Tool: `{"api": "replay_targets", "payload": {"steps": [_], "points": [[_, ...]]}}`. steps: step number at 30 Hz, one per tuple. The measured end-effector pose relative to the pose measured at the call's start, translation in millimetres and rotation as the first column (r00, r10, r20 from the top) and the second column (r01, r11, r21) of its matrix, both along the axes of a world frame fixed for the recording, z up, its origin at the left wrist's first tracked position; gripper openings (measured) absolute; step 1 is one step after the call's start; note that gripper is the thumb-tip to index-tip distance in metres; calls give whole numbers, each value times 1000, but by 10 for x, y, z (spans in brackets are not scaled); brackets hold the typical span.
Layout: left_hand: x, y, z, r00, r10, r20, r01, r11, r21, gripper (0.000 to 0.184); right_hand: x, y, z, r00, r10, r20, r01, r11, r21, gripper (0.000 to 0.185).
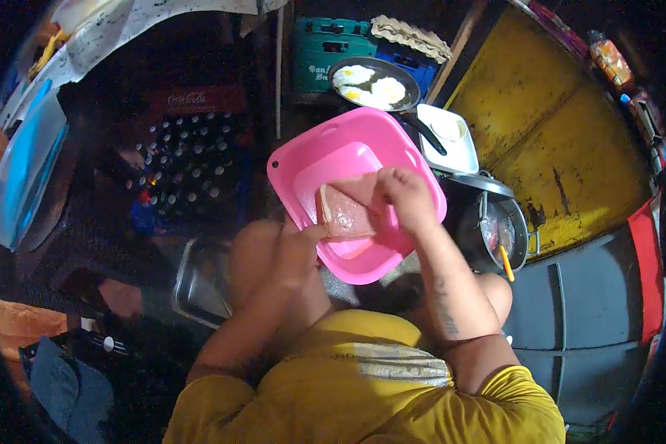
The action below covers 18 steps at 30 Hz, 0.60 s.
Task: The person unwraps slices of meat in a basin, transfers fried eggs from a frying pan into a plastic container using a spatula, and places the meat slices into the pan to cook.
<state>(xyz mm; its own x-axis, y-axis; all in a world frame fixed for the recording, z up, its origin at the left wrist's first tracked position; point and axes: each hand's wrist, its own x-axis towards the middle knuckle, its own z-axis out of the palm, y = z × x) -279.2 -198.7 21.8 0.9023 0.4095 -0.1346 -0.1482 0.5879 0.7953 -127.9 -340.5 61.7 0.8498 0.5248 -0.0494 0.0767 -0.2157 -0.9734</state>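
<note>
A pink plastic basin [333, 133] sits at my lap, tilted toward me. Over its inside I hold a flat slab of pink meat [348, 214], glossy on its face, with a pale strip along the left edge. My left hand [300, 248] is closed at the meat's lower left corner, partly in shadow. Fingers of my right hand [407, 196] pinch the right side of the slab near the basin's right wall. The exact fingertip contact on that side is partly hidden.
Ahead, a frying pan [381, 96] holds fried eggs. A white tray [459, 152] and a metal pot [522, 233] with an orange-handled utensil [505, 263] are at right. Crated bottles [181, 159] stand left, near a clear container [192, 285]. A yellow panel [547, 126] stands far right.
</note>
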Motion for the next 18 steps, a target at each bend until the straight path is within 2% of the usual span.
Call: {"api": "replay_targets", "payload": {"steps": [2, 3, 4, 5, 6, 8, 9, 10, 11, 12, 13, 14, 15, 16, 18], "points": [[-2, -15, 62, 1000, 18, -12, -18, 998, 59, 68, 59, 21, 318, 988, -133, -73, 142, 980, 142, 17], [17, -17, 36, 1000, 25, 5, -25, 999, 37, 68, 123, 38, 369, 984, -174, -35, 177, 957, 228, 16], [22, -17, 20, 999, 34, 20, -34, 999, 13, 69, 153, 20, 431, 980, -140, 140, 102, 963, 249, 15], [20, -29, 10, 999, 34, 20, -35, 999, 14, 69, 142, 44, 460, 977, -116, 181, 61, 956, 286, 14], [7, -62, 81, 998, 60, -16, -58, 994, 95, 51, 112, 92, 483, 970, -94, 223, 18, 947, 320, 14], [11, -66, 80, 995, 88, -48, -78, 981, 178, 37, 104, 152, 338, 809, 24, 587, -36, 999, 9, 14], [31, -40, 9, 999, 47, 19, -49, 989, 142, 37, -42, 174, 383, 821, 146, 551, -105, 989, -106, 20], [35, -31, 26, 998, 28, 54, -34, 992, 125, 37, -56, 185, 306, 668, 291, 684, -31, 930, -365, 30], [38, -22, 43, 996, 8, 88, -18, 994, 107, 37, -118, 194, 196, 559, 348, 752, 66, 886, -459, 32], [10, -21, 172, 999, -38, 22, 37, 998, 41, 51, -174, 200, 116, 444, 415, 794, 176, 829, -531, 33], [3, -25, 191, 998, -63, -12, 63, 998, 7, 59, -176, 203, 87, 446, 415, 793, 174, 829, -532, 33], [-3, -29, 210, 995, -88, -45, 87, 996, -28, 68, -177, 205, 71, 489, 453, 745, 197, 775, -600, 33], [8, -54, 159, 1000, -25, 2, 25, 1000, 16, 66, -177, 213, 59, 530, 485, 695, 215, 716, -664, 33], [16, -46, 128, 1000, 8, 25, -9, 999, 36, 65, -172, 215, 42, 529, 487, 695, 213, 717, -664, 33], [23, -18, 91, 1000, 19, 24, -20, 999, 38, 62, -175, 183, 8, 469, 368, 803, 189, 846, -498, 26]]}}
